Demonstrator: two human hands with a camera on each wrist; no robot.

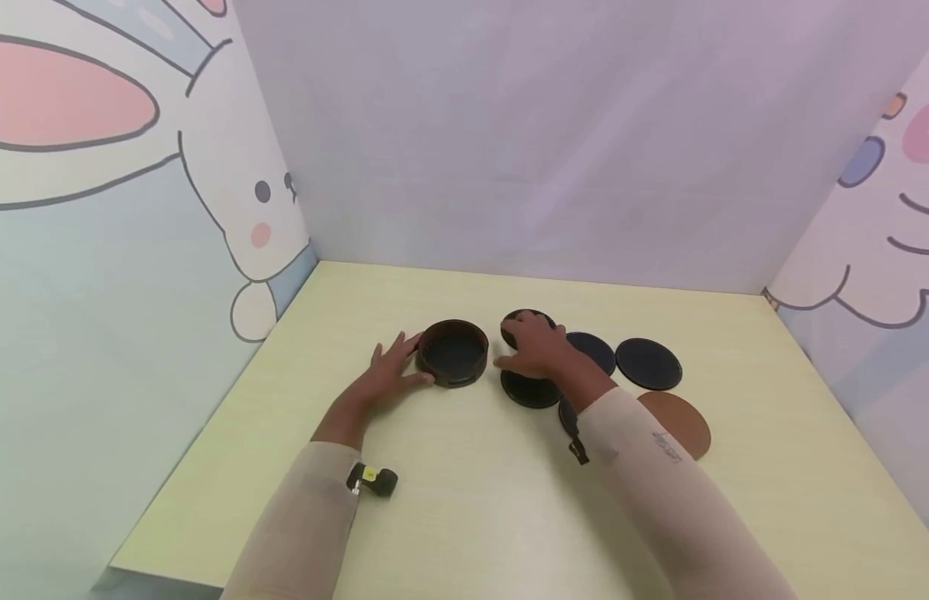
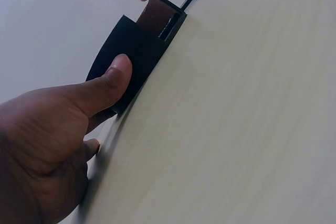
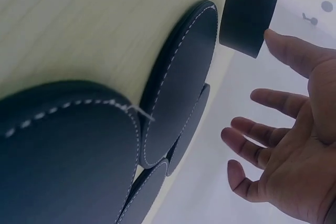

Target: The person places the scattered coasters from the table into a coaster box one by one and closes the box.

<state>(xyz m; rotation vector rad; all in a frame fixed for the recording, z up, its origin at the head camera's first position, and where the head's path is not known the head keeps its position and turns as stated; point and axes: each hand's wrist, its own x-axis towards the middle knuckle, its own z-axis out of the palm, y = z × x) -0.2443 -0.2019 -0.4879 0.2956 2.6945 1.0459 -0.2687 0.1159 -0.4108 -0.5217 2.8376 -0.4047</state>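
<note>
My left hand [image 1: 387,377] holds a round, open-topped coaster holder [image 1: 458,382] by its left side. Its thumb lies against the dark outer wall [image 2: 118,43] in the left wrist view; brown lining shows through a cut-out there. The right hand [image 1: 537,348] hovers over two dark round coasters, the nearer coaster [image 1: 531,393] partly covered by it. In the right wrist view the palm is empty, fingers spread and slightly bent. White stitching edges a dark coaster [image 3: 181,87] there. The right thumb overlaps the holder's edge in that view.
More dark coasters lie to the right, including one coaster [image 1: 648,363] at the far right and another partly under the right forearm. A brown coaster [image 1: 685,423] lies nearer, partly behind the sleeve. The pale table [image 1: 449,500] meets walls at the back and sides.
</note>
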